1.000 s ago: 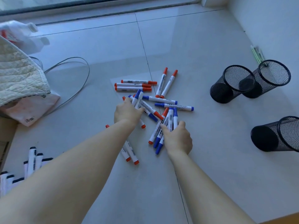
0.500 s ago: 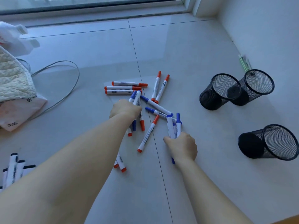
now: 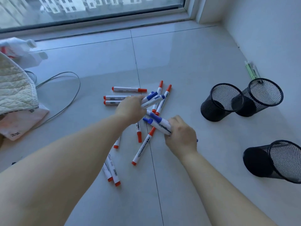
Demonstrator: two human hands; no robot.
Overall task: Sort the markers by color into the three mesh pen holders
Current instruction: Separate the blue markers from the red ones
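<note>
Several white markers with red caps (image 3: 142, 146) lie scattered on the tiled floor. My left hand (image 3: 130, 108) grips a few blue-capped markers (image 3: 152, 99) above the pile's far side. My right hand (image 3: 180, 136) grips another bundle of blue-capped markers (image 3: 158, 123), their caps pointing left. Three black mesh pen holders stand at the right: two side by side (image 3: 221, 101) (image 3: 263, 95) and one nearer me (image 3: 276, 160). All three look empty.
A grey cable loop (image 3: 65, 95) lies on the floor at the left, beside a quilted cloth (image 3: 14, 88) and a plastic bag (image 3: 19, 121). Green pens (image 3: 251, 70) lie by the right wall. A window sill runs along the far edge.
Both hands have lifted blue-capped markers off the floor. The left hand moved farther away with its bundle; the right turned its bundle sideways. The view tilted up, so the black-capped markers at lower left dropped out.
</note>
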